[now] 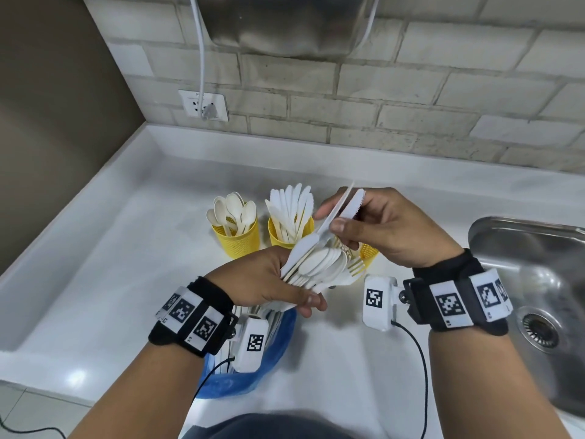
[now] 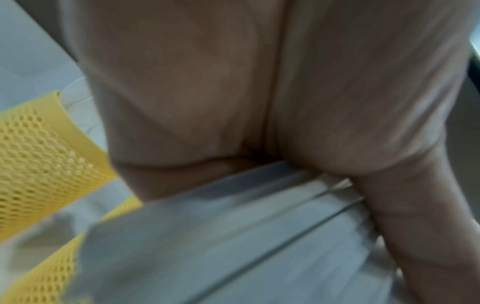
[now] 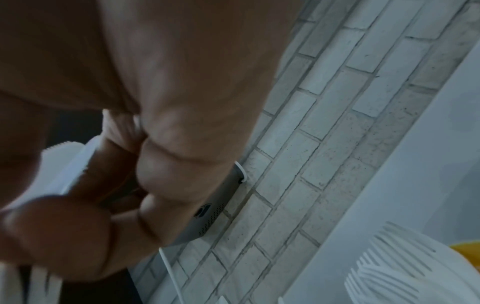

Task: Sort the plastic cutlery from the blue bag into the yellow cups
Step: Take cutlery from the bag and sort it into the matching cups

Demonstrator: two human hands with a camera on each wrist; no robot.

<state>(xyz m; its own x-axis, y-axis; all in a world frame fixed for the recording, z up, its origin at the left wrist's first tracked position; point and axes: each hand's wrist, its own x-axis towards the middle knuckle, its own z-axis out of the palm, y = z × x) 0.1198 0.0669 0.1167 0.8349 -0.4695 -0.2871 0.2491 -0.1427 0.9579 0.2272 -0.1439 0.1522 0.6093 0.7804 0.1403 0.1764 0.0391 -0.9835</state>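
Counter (image 1: 133, 248): white, smooth, glossy.
Yellow cups (image 1: 235, 240): perforated plastic mesh, matt.
Cutlery bundle (image 1: 319, 267): smooth off-white plastic, slight sheen.
Blue bag (image 1: 272, 353): thin, crinkled, glossy plastic film.
Sink (image 1: 535, 280), at 3 o'clock from the cups: brushed, reflective metal.
Wall (image 1: 411, 99), at 12 o'clock: rough, matt brick.
Wristbands (image 1: 205, 299): black cloth.

The head view is bright and sharp, bent at its edges, with shine on the counter (image 1: 348, 359). Both wrist views are dim and blurry.
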